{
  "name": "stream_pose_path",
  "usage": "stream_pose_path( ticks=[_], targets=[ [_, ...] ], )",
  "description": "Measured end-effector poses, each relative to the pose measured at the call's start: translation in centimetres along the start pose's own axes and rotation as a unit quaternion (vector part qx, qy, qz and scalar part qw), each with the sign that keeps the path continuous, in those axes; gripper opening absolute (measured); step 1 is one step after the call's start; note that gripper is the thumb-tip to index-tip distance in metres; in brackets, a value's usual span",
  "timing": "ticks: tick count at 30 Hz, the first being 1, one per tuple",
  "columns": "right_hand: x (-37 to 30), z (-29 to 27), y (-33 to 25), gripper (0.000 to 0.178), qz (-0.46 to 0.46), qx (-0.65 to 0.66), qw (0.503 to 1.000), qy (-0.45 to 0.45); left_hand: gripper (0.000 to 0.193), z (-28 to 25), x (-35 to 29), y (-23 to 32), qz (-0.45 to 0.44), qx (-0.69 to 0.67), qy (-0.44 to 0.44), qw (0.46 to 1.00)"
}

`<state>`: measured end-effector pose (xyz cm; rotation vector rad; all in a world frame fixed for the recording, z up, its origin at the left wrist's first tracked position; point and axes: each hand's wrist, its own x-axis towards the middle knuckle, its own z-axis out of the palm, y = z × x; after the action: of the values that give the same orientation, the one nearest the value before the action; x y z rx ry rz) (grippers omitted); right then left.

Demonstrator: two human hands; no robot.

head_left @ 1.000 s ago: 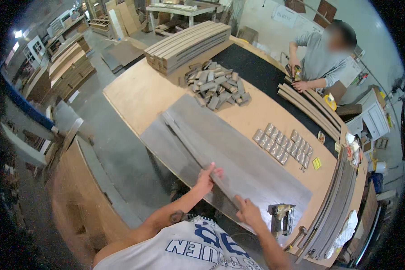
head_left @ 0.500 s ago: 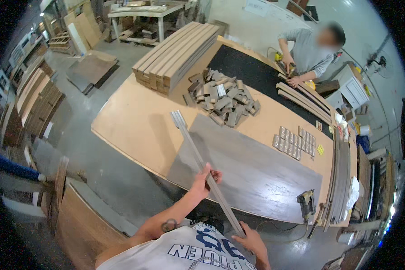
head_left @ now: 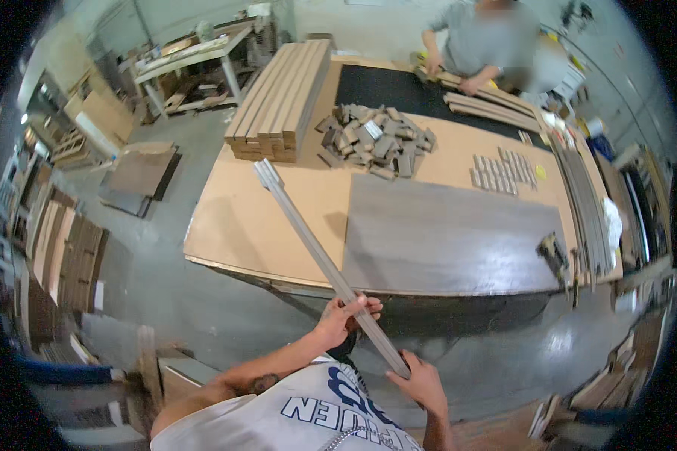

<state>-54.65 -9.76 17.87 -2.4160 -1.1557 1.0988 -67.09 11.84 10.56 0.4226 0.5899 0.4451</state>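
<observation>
A long, narrow grey wooden strip [head_left: 308, 237] slants across in front of me, its far end over the table's left part. That end is wider and looks stepped; I cannot tell whether it is one piece or several together. My left hand [head_left: 344, 319] is closed round the strip below its middle, thumb on top. Near the lower end, my right hand [head_left: 423, 382] grips it too. Beyond the strip, a flat grey panel [head_left: 451, 237] lies on the tan worktable [head_left: 267, 222], with a nail gun [head_left: 554, 254] by its right edge.
Stacked boards [head_left: 278, 98] and a heap of short wood blocks [head_left: 380, 139] sit on the table. Small metallic pieces [head_left: 496, 174] lie behind the panel. Across the table, a co-worker [head_left: 466, 45] handles wood strips [head_left: 489, 109]. Long strips [head_left: 590, 218] line the right edge.
My view has turned, so the table sits higher and farther from me. Both hands still hold the strip. The co-worker bends over the strips across the table.
</observation>
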Motion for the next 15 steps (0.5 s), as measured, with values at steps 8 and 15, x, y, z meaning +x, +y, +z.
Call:
stream_pose_path(
  ticks=[8,15],
  targets=[
    [-3.0,7.8,-6.3,0.063,0.039,0.216,0.976,-0.001,0.028,-2.7,-3.5,5.9,-0.072,0.092,-0.018,0.993],
    [0.3,14.3,-13.6,0.067,0.100,0.307,0.946,0.041,0.037,-5.6,-3.1,15.3,-0.081,0.156,-0.108,0.978]
  ],
)
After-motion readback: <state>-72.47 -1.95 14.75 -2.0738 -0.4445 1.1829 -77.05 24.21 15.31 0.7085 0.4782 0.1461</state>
